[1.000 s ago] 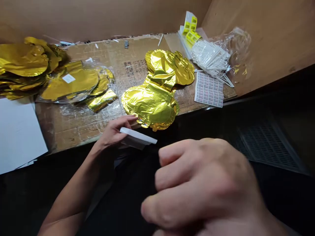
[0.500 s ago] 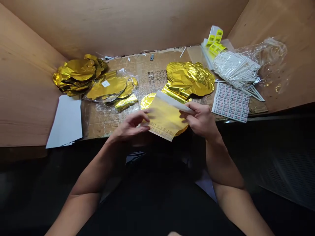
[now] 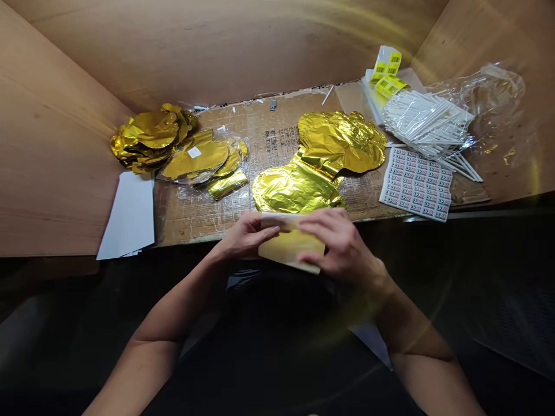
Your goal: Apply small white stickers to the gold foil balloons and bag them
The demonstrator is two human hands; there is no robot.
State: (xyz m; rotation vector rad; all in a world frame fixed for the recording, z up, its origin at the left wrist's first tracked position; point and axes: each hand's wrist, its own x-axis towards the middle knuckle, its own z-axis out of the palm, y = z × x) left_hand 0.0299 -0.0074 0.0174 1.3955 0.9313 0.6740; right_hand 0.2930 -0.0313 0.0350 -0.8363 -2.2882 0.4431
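Note:
A thin, see-through sticker sheet (image 3: pixel 277 252) is held between my hands at the near edge of the bench, with yellow showing in it. My left hand (image 3: pixel 249 236) pinches its left side, thumb in front. Over its right side curls my right hand (image 3: pixel 344 245), fingers across the top and thumb low near the corner; it is slightly blurred. Just beyond them lies a flat gold foil balloon (image 3: pixel 290 188). More gold foil balloons (image 3: pixel 347 141) are heaped behind it.
Left are a gold foil pile (image 3: pixel 150 136), bagged gold foil pieces (image 3: pixel 195 162) and white sheets (image 3: pixel 130 216). Right are a printed label sheet (image 3: pixel 416 182), a bag of white sticks (image 3: pixel 427 118) and yellow barcode stickers (image 3: pixel 390 86). Brown panels (image 3: pixel 56 138) wall the bench.
Both hands have come nearer to me with the sticker sheet, uncovering the gold balloon behind. My right hand has shifted its hold, and the sheet now looks tilted or folded over.

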